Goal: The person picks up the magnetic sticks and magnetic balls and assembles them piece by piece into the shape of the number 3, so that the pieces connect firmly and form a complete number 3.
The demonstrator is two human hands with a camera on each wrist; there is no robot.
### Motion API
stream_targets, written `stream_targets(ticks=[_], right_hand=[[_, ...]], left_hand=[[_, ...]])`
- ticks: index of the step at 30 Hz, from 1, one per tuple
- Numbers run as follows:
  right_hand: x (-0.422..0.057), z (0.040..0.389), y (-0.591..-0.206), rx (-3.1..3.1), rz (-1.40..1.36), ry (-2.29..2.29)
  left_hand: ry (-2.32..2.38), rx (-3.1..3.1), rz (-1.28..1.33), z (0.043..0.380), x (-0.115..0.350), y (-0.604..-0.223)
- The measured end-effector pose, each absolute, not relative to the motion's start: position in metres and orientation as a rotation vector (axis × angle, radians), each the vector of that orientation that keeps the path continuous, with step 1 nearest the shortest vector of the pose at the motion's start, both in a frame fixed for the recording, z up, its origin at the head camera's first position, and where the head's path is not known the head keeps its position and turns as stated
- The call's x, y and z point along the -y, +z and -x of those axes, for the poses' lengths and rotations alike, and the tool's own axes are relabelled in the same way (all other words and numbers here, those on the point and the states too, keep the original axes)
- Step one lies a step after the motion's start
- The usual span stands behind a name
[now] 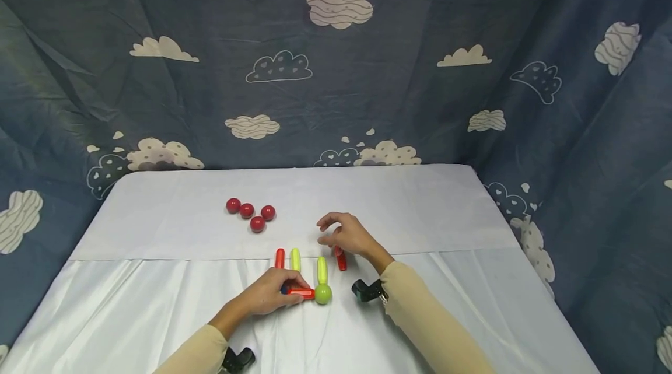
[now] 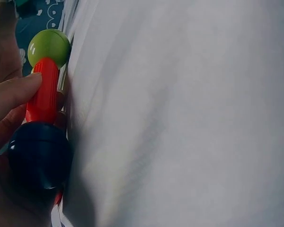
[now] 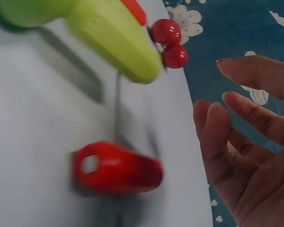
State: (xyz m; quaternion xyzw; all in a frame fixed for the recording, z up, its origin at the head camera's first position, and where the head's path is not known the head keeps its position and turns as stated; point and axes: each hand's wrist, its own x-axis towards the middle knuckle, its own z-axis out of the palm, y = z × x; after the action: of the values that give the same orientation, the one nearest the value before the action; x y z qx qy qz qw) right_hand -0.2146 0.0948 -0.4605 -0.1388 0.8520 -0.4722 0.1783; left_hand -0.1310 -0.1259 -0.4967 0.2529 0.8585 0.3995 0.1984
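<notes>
My left hand (image 1: 271,292) grips a short red rod (image 2: 46,92), thumb laid along it. One end of this rod meets a green ball (image 1: 322,294); at its other end is a dark blue ball (image 2: 40,153), mostly covered by the hand in the head view. From the green ball a yellow-green rod (image 1: 322,270) points away from me. Beyond the left hand, another red rod (image 1: 280,258) and another yellow-green rod (image 1: 296,259) stick out, their near ends hidden. My right hand (image 1: 350,235) holds nothing, its fingers loosely bent above a separate red rod (image 3: 118,169) on the table.
Several red balls (image 1: 257,224) lie grouped farther back on the white-covered table (image 1: 420,205), left of the middle. A seam in the cloth crosses the table. Behind it and along the right side hangs a dark blue curtain (image 1: 378,94) with cloud prints.
</notes>
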Motion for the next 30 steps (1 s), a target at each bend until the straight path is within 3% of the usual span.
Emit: stream_targets(ticks=[18, 30], right_hand=[[-0.046, 0.283, -0.451, -2.342, 0.539, -1.283], [-0.002, 0.302, -0.459, -2.330, 0.571, -1.175]], left_hand=[[1.136, -2.396, -0.735, 0.140, 0.127, -0.497], [1.179, -2.350, -0.710, 0.133, 0.130, -0.497]])
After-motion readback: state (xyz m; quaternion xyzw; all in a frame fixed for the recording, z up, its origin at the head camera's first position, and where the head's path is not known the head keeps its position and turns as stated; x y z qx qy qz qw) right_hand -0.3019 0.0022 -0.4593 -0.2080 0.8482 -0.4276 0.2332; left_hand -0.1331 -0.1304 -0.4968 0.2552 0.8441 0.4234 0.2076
